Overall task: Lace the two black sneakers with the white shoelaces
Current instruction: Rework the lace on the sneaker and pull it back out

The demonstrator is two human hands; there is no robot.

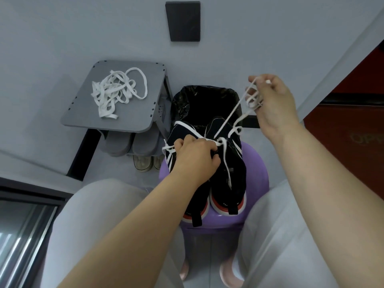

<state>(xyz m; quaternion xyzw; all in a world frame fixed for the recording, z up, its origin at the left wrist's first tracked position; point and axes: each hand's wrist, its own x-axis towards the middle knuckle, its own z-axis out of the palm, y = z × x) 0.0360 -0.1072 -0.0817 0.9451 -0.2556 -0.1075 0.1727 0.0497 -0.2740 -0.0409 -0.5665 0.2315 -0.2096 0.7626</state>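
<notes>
Altogether two sneakers (236, 179), two hands (195, 156), one taut shoelace (228, 119).

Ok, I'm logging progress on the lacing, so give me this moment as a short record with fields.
sneakers: two, black, side by side on a purple stool
left hand: grips the sneakers at the laced part
right hand: raised, holds a white lace pulled taut from one sneaker
spare laces: tangled pile on the grey table
behind sneakers: bin with black liner
</notes>
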